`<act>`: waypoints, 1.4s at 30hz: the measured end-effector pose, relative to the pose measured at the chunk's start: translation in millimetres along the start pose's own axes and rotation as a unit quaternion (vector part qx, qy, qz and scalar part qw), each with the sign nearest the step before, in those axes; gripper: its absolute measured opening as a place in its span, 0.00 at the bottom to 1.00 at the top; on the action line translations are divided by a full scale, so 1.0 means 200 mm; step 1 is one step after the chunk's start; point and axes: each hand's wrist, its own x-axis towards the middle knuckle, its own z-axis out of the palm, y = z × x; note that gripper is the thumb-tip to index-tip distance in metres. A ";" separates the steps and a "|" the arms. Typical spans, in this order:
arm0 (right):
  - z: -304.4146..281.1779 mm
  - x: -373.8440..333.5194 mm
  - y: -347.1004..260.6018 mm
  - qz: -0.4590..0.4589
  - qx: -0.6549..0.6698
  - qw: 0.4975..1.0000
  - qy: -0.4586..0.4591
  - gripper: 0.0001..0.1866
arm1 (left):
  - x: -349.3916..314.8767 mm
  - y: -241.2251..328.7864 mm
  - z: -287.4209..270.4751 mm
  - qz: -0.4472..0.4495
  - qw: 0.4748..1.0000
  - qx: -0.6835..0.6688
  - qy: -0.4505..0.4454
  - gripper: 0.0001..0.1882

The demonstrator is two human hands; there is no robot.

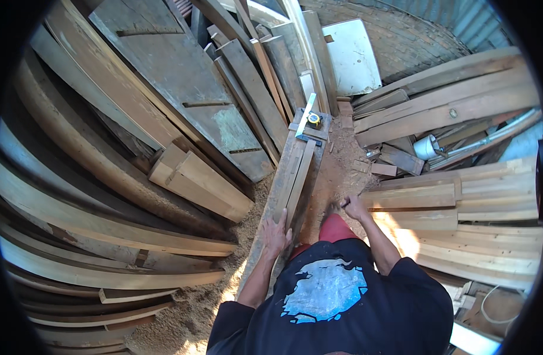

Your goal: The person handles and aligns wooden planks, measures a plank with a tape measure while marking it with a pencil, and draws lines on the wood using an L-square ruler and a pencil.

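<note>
My left hand (276, 235) lies flat with its fingers spread on a narrow wooden strip (300, 184). That strip runs lengthwise along a long, worn wooden bench (270, 207). To the right of the bench, my right hand (355, 208) is closed around a small dark object (344, 202), mostly hidden by the fingers. At the bench's far end rests a try square (307, 116) with a pale blade and a dark stock. Beside its blade sits a yellow and black tape measure (314, 119). Both hands are well apart from these two tools.
Long curved-looking boards (123, 254) crowd the left side, with a thick timber block (203, 186) among them. More planks (449, 115) are stacked at the right, near a white cup-like container (426, 147). Sawdust (336, 174) covers the ground. A white panel (353, 56) leans at the back.
</note>
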 end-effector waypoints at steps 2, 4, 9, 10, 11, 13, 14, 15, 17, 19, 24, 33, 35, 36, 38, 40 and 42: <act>-0.11 0.18 -0.03 -0.001 0.005 1.000 0.028 0.26 | 0.16 0.07 0.02 -0.010 1.000 0.005 -0.016 0.46; -0.18 0.39 -0.05 -0.018 0.015 0.999 0.037 0.28 | 0.27 0.13 0.04 -0.027 0.999 0.014 -0.021 0.46; -0.44 0.99 -0.35 -0.136 -0.062 0.984 0.100 0.35 | 0.52 0.30 0.13 -0.137 0.986 0.091 -0.007 0.52; -0.46 1.12 -0.38 -0.182 -0.063 0.974 0.123 0.34 | 0.55 0.30 0.14 -0.149 0.984 0.092 -0.017 0.52; -0.49 1.19 -0.50 -0.208 -0.068 0.968 0.121 0.36 | 0.55 0.29 0.15 -0.192 0.979 0.070 0.002 0.54; -0.55 1.40 -0.62 -0.239 -0.077 0.962 0.105 0.37 | 0.59 0.32 0.18 -0.247 0.968 0.044 0.017 0.55; -0.55 1.52 -0.62 -0.262 -0.090 0.954 0.112 0.39 | 0.62 0.31 0.18 -0.239 0.970 0.043 0.028 0.57; -0.52 1.61 -0.63 -0.286 -0.102 0.946 0.116 0.41 | 0.62 0.30 0.19 -0.234 0.971 0.042 0.039 0.58; -0.49 1.74 -0.66 -0.281 -0.134 0.948 0.067 0.42 | 0.63 0.27 0.20 -0.227 0.972 0.042 0.047 0.58; -0.44 1.81 -0.69 -0.254 -0.182 0.950 0.004 0.46 | 0.63 0.27 0.21 -0.218 0.973 0.043 0.060 0.57; -0.37 1.83 -0.74 -0.207 -0.205 0.956 -0.041 0.43 | 0.64 0.32 0.22 -0.263 0.961 0.063 0.058 0.57; -0.48 1.93 -0.69 -0.220 -0.061 0.972 -0.047 0.35 | 0.66 0.32 0.20 -0.253 0.962 0.088 0.054 0.57; -0.56 1.89 -0.71 -0.196 0.019 0.978 -0.069 0.34 | 0.66 0.33 0.19 -0.259 0.961 0.088 0.051 0.57; -0.58 1.89 -0.67 -0.197 0.018 0.978 -0.068 0.34 | 0.66 0.33 0.19 -0.257 0.962 0.085 0.047 0.57; -0.63 1.90 -0.61 -0.257 0.099 0.961 -0.032 0.33 | 0.67 0.33 0.18 -0.256 0.962 0.083 0.035 0.57; -0.69 1.87 -0.62 -0.196 0.167 0.960 -0.108 0.33 | 0.65 0.32 0.18 -0.261 0.961 0.084 0.025 0.57; -0.76 1.81 -0.63 -0.077 0.408 0.885 -0.208 0.32 | 0.65 0.33 0.17 -0.238 0.968 0.067 0.032 0.55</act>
